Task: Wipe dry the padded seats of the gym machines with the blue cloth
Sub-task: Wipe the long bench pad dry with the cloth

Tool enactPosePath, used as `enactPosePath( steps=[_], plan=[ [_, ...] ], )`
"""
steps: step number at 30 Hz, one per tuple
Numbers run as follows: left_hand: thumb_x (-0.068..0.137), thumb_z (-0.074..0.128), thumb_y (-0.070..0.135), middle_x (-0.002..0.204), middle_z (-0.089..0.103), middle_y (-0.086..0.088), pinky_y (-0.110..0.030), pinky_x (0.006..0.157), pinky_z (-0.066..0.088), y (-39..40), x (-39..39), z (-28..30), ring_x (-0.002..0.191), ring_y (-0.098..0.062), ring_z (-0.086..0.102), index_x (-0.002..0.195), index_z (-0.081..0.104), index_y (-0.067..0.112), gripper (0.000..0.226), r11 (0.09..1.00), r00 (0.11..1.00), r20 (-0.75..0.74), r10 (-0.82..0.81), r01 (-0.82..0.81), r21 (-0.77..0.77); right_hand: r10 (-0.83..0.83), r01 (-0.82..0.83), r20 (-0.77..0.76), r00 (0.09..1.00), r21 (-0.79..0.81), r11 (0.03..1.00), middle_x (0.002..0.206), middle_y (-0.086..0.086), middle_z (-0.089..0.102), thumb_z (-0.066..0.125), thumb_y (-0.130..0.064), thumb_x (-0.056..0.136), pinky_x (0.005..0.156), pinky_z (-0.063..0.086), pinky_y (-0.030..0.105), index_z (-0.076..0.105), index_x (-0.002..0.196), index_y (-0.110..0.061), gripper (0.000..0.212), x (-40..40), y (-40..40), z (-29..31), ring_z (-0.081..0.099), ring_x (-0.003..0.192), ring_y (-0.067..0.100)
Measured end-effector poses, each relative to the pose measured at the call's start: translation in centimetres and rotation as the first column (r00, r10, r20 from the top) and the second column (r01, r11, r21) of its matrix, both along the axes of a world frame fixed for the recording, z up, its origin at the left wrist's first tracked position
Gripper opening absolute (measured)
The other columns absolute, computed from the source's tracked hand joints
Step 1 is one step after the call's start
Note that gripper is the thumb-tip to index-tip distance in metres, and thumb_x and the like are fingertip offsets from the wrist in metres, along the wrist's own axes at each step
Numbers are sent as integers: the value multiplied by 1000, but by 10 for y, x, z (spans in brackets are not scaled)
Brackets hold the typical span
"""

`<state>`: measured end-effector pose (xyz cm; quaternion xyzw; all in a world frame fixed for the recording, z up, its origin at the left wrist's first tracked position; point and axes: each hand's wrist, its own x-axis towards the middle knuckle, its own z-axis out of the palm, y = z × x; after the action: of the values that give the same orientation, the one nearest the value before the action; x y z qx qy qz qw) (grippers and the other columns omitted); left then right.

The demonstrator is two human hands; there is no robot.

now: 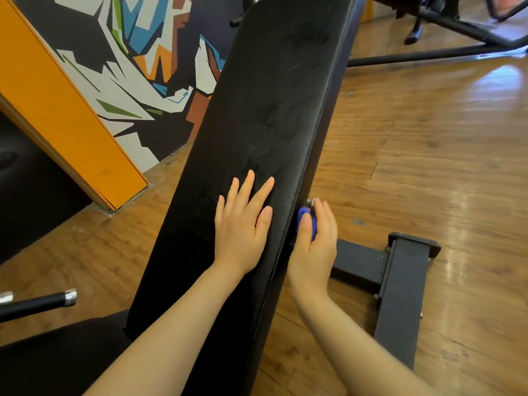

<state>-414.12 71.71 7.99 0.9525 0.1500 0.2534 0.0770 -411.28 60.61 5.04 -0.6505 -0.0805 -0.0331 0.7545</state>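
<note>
Two bare forearms reach in from the bottom edge. The left hand (243, 224) lies flat on the black pad (257, 124), palm down, fingers straight and slightly spread, holding nothing. The right hand (313, 238) is at the pad's right edge, fingers curled round the bunched blue cloth (304, 221), which shows between thumb and fingers and touches the stitched side of the pad. The hand hides most of the cloth.

The pad is long and narrow, running from the lower middle up to the top, with dull smears along its surface. Just right of the right hand, a black steel foot (400, 295) of the frame rests on the wooden floor (428, 138). At the lower left a black bar (37, 302) with silver collars juts in from the edge, above a dark padded surface.

Further off on the left stands an orange panel (57, 110), and behind it a wall mural (137, 52) in white, black, blue, orange and green. At the top right, black tubes of another machine (457, 30) cross the floor.
</note>
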Motion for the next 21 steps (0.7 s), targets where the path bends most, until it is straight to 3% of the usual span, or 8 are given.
enactPosePath(
  steps=[3, 7, 9, 14, 17, 19, 21],
  plan=[
    [95, 13, 50, 162, 12, 9, -42, 118, -1, 1, 0, -1, 150, -16, 2, 145, 12, 48, 50, 1000, 1000, 7, 4, -4, 0, -26, 25, 41, 999, 9, 1000, 155, -2, 34, 40, -24, 104, 101, 16, -4, 40, 146, -16, 43, 35, -1, 17, 26, 142, 4],
    [94, 13, 51, 163, 12, 7, -42, 118, 0, -1, 0, 1, 151, -18, 3, 147, 16, 46, 53, 1000, 1000, 5, 8, -8, 0, 17, -19, 44, 999, 41, 999, 153, -3, 37, 40, -25, 105, 115, 24, 21, 44, 145, -18, 41, 48, 7, 28, 28, 141, 5],
    [94, 12, 51, 163, 12, 7, -42, 118, 0, -1, 0, 1, 151, -18, 4, 147, 15, 47, 53, 1000, 1000, -2, 12, -12, 7, 11, -12, 29, 1000, 51, 999, 150, -3, 41, 41, -24, 105, 117, 28, 28, 45, 144, -17, 40, 40, 9, 24, 33, 139, 5],
    [95, 13, 49, 163, 13, 6, -44, 119, 2, -2, 0, 1, 151, -19, 5, 149, 20, 43, 55, 1000, 1000, 4, 14, -14, 0, 11, -11, 10, 1000, 16, 1000, 150, -4, 41, 40, -20, 104, 111, 24, 10, 44, 144, -16, 40, 2, 8, 4, 31, 139, 2],
    [95, 13, 49, 163, 13, 7, -44, 119, 1, -3, -1, 3, 151, -19, 4, 150, 20, 43, 56, 1000, 1000, -10, 13, -13, -6, 39, -39, -28, 999, 7, 999, 148, -8, 41, 42, -20, 103, 101, 21, -4, 44, 144, -17, 41, -24, 5, -8, 32, 131, -12],
    [94, 12, 50, 163, 13, 7, -42, 118, 0, -4, -2, 4, 151, -18, 3, 150, 20, 43, 56, 1000, 1000, -20, 21, -21, -4, 92, -92, -48, 995, -11, 996, 147, -11, 40, 43, -21, 102, 98, 20, -6, 43, 145, -19, 42, -41, -1, -18, 30, 127, -19],
    [96, 13, 50, 163, 12, 7, -42, 118, -1, -3, -2, 6, 151, -18, 3, 150, 20, 42, 55, 1000, 999, -45, 25, -26, -3, 141, -144, -71, 987, -34, 989, 149, -14, 38, 44, -23, 102, 98, 19, -6, 41, 145, -23, 44, -54, -6, -26, 28, 131, -15]
  ],
)
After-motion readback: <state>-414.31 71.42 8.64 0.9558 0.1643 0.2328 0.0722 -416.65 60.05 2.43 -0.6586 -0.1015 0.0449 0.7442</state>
